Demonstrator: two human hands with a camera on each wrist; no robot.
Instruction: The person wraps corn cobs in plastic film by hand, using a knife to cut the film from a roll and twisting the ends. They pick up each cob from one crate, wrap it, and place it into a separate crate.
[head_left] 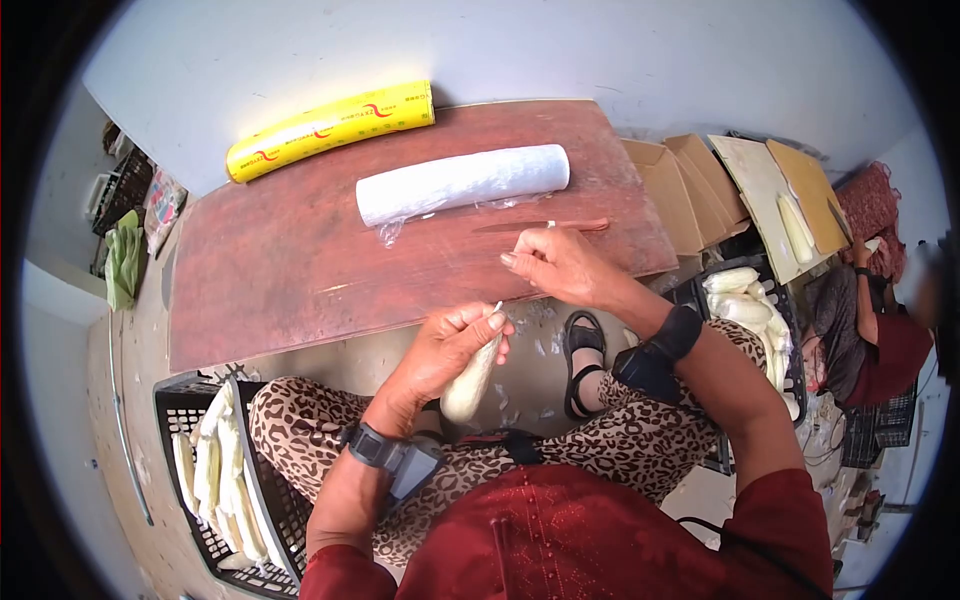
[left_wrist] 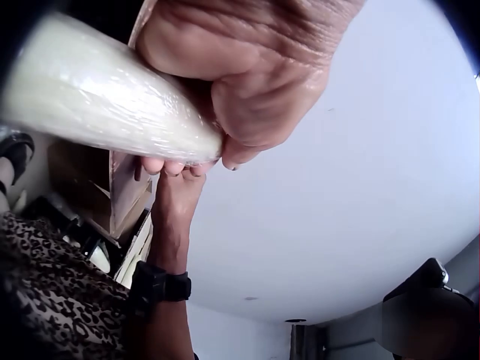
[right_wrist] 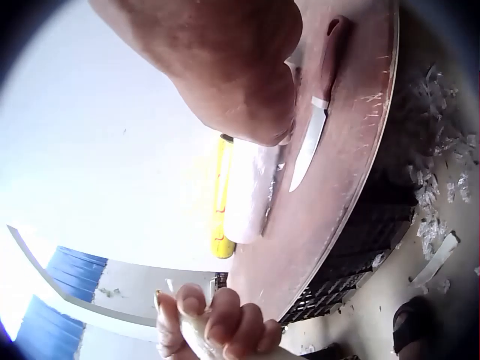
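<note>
My left hand (head_left: pixel 452 348) grips a pale, tapered vegetable (head_left: pixel 466 392) below the table's front edge, its narrow tip poking up past the thumb. Clear film shines round the vegetable's smooth body in the left wrist view. Over the front right of the table, my right hand (head_left: pixel 568 266) has its fingers curled in, the thumb along them, and nothing shows in its grasp. Just beyond it a knife (right_wrist: pixel 309 150) with a reddish-brown handle lies flat on the wood. Behind that lies a roll of clear film (head_left: pixel 463 186), a loose end trailing at its left.
A yellow printed roll (head_left: pixel 330 131) lies along the back of the reddish table (head_left: pixel 270 270). Black crates of pale vegetables stand at left (head_left: pixel 290 500) and right (head_left: pixel 795 340). Cardboard boxes (head_left: pixel 665 190) sit beyond the table's right end; another person (head_left: pixel 885 345) is further right.
</note>
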